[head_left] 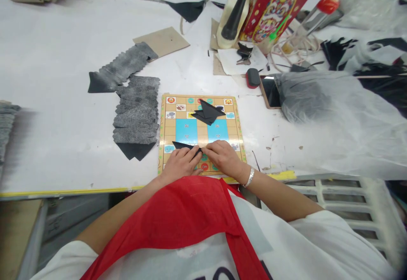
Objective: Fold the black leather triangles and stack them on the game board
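Note:
A game board (202, 129) with animal pictures and two blue blocks lies flat on the white table. Near its front edge, both my hands are on a narrow black pointed piece (182, 145). My left hand (182, 161) presses on it with the fingers together. The fingertips of my right hand (224, 156) pinch its right end, close to the left fingertips. Part of the piece is hidden under the fingers. Farther up the board rests a small pile of black triangular pieces (208, 111), touched by neither hand.
Left of the board lie overlapping rows of grey-black pieces (136, 110) and a beige board (163, 42). To the right are a phone (270, 91), a small black-and-red case (252, 78) and a clear plastic bag (337, 119). A red paper bag (276, 6) stands at the back.

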The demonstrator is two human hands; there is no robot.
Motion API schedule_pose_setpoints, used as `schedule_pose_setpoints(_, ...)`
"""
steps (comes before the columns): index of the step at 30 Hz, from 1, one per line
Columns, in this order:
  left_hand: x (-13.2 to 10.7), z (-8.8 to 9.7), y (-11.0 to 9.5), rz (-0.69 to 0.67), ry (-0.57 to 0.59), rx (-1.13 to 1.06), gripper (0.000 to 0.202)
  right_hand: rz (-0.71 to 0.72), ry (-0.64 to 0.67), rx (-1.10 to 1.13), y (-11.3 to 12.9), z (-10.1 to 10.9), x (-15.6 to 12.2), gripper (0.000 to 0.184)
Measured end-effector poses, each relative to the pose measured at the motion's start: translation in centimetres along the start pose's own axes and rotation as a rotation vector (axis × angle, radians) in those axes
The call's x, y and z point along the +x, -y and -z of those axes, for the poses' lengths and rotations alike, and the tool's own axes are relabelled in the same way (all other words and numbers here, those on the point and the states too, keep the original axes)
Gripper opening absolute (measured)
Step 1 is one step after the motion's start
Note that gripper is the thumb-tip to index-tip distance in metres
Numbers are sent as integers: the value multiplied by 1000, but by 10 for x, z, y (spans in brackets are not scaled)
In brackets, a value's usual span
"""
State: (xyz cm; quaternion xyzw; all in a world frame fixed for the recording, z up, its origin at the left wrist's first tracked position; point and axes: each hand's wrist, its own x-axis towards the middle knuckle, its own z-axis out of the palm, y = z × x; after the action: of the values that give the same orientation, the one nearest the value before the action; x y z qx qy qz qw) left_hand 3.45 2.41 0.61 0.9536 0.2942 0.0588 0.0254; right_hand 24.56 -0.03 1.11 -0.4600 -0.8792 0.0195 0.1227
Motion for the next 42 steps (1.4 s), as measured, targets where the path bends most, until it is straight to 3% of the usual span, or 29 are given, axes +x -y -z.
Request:
schedule_pose_setpoints(8,7,2,-4,74,37,-4,53,28,24,37,-3,3,-13,25)
schedule_pose_setpoints(15,7,-1,-4,58,14,7,49,-231,-134,189,-4,-4,-21,29)
schedule_pose_setpoints(21,7,-1,-3,53,55,-2,50,-136,-21,151,2,-4,-17,32)
schedule_pose_setpoints(27,7,1,-1,16,72,32,50,-28,106,51,4,13,-13,33)
schedule_pose_setpoints(30,8,3,-3,13,72,45,50,-32,100,35,2,16,-16,34)
schedule_pose_setpoints(35,7,3,-8,6,60,82,54,-195,2,37,4,5,-22,37)
schedule_pose_setpoints(42,-8,2,2,55,-20,109,60,-85,63,-58,17,5,-18,36)
